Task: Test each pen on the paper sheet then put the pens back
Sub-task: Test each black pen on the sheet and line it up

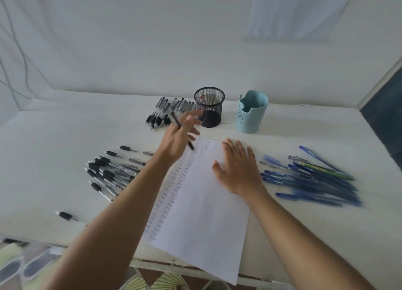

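A person's view down onto a white table [65,137], with both bare forearms reaching forward. A paper [202,224] lies in the middle, turned slightly, its near corner hanging over the table's near edge. Columns of small handwritten marks run down the paper's left side; its right side is blank.

The left hand [180,137] is raised over the paper's far left corner. Its grip is grasping a black pen [175,120], pinched among the fingers and slanted, with one end pointing up and away and the other down toward the paper. The hand is blurred, so I cannot tell which end is the tip.

The right hand [237,168] lies palm down on the paper's far right part, its grip released, fingers straight and slightly spread, pressing the sheet.

Beyond the paper's far edge stand a black mesh cup [210,113] and, to its right, a pale blue cup [250,115]. Beyond the paper's far left corner, beside the mesh cup, lies a row of black pens [165,113]. Left of the paper lies a loose pile of black-gripped pens [111,172], and further left, nearer the person, a lone pen [65,215]. Right of the paper lies a heap of blue pens [311,178].
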The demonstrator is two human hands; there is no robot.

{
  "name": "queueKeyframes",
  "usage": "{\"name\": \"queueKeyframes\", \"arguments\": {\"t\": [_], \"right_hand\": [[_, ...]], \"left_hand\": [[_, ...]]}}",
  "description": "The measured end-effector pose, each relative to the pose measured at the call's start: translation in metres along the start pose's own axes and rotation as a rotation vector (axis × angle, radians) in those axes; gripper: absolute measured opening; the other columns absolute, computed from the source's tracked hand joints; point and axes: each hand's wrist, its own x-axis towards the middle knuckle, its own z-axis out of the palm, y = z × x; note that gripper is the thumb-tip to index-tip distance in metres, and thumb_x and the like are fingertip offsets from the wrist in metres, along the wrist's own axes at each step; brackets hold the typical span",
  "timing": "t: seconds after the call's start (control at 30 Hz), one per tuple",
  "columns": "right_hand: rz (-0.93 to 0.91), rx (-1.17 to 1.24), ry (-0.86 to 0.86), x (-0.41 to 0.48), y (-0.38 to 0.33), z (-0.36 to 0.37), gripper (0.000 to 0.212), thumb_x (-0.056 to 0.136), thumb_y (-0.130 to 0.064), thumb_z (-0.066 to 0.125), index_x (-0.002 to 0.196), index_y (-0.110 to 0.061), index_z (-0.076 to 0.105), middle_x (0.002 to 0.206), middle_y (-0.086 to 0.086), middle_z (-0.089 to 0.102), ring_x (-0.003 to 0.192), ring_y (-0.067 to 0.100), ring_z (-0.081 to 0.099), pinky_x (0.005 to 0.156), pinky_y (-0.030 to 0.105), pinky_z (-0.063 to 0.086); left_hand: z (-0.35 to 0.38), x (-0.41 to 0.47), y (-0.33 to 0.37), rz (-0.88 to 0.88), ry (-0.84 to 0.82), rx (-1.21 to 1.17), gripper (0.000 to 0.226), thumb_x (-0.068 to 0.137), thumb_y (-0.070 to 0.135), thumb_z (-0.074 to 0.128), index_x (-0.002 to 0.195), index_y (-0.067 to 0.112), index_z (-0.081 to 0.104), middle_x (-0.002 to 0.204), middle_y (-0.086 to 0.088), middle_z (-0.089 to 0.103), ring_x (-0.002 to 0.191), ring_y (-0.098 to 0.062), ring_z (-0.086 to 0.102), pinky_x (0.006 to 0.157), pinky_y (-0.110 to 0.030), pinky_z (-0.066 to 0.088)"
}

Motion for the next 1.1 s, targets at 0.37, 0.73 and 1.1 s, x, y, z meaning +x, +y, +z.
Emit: {"name": "queueKeyframes", "arguments": {"t": [0.37,0.73,1.1], "right_hand": [[-0.013,-0.003,-0.010,0.001,0.001,-0.001,0.093,0.078,-0.061,0.000,0.158,-0.015,0.016,0.168,0.002,0.009,0.154,0.023,0.001,0.124,0.047,-0.004],[-0.012,0.020,-0.001,0.001,0.002,0.000,0.087,0.084,-0.059,0.008,0.157,-0.015,0.018,0.168,0.002,0.010,0.154,0.023,0.002,0.124,0.048,-0.003],[-0.016,0.022,-0.007,0.000,0.002,-0.002,0.079,0.090,-0.056,0.020,0.158,-0.015,0.016,0.168,0.003,0.009,0.155,0.024,0.001,0.124,0.048,-0.002]], "left_hand": [[0.029,0.012,-0.027,-0.140,0.181,0.088,0.015,0.085,0.005,0.074,0.082,0.002,0.059,0.077,-0.015,0.065,0.060,-0.015,0.065,0.046,-0.028,0.052],[0.028,0.011,-0.038,-0.183,0.264,0.349,0.036,0.062,-0.006,0.056,0.050,0.017,0.032,0.044,0.006,0.037,0.050,-0.017,0.033,0.045,-0.026,0.026],[0.032,0.009,-0.033,-0.122,0.216,0.453,0.035,0.065,-0.010,0.045,0.053,0.016,0.027,0.054,-0.001,0.026,0.053,-0.019,0.021,0.037,-0.017,0.017]]}}
